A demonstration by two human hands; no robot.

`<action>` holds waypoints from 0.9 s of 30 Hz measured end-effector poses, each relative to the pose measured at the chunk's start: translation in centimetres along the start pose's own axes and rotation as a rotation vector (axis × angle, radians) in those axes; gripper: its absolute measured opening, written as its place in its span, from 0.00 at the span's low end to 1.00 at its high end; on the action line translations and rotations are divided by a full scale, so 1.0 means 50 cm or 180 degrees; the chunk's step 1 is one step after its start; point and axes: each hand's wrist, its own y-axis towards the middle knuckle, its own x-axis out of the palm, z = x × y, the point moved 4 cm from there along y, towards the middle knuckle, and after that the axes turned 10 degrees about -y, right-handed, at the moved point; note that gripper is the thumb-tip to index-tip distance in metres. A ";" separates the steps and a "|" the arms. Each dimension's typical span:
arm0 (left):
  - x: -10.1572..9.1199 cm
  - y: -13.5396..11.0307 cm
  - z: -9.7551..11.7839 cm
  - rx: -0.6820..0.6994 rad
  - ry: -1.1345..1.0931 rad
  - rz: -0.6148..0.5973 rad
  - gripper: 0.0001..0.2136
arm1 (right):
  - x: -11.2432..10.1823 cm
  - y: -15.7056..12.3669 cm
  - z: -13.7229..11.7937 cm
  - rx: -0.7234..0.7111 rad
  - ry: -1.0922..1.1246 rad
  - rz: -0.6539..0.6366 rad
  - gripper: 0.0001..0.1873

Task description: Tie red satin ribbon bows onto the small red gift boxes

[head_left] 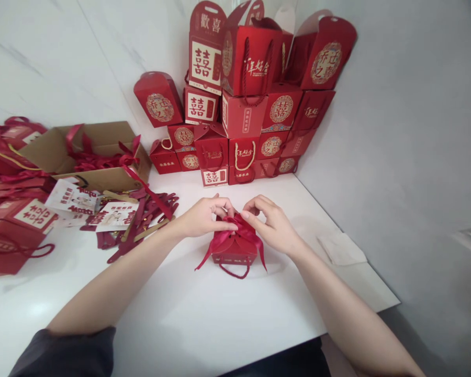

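Observation:
A small red gift box (235, 251) stands on the white table in front of me, its rope handle hanging down on the near side. Across its top lies a shiny dark-red ribbon (241, 230) formed into a bow, with tails falling to the left and right. My left hand (210, 215) pinches the bow's left part between thumb and fingers. On the other side my right hand (269, 221) has thumb and index finger closed on the bow's right part. The bow's far side is partly hidden by the fingers.
Red gift boxes (245, 123) are stacked against the back wall. At left stand a cardboard box (102, 180) of ribbons, printed cards (115, 214), a heap of dark-red straps (145, 220) and more red boxes (11, 241). A pale napkin-like sheet (343, 250) lies near the right edge.

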 end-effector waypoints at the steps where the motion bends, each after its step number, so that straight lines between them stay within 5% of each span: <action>1: 0.001 -0.001 0.002 -0.0004 -0.0055 0.0023 0.14 | 0.002 0.001 0.003 -0.0018 -0.0062 0.0068 0.09; 9: -0.002 -0.002 0.007 -0.0144 -0.0009 -0.0077 0.14 | -0.008 0.010 0.023 -0.0031 0.0413 0.0160 0.10; 16: 0.000 0.000 0.015 0.0025 0.0186 -0.0185 0.12 | 0.023 0.009 0.039 0.0348 0.0614 -0.0415 0.11; 22: -0.001 -0.002 0.013 -0.0013 0.0070 -0.0238 0.12 | 0.016 0.010 0.040 0.0247 0.0963 -0.0160 0.06; 27: -0.003 -0.002 0.009 0.0023 0.0008 -0.0248 0.12 | 0.016 0.006 0.024 0.0013 0.1023 -0.0513 0.10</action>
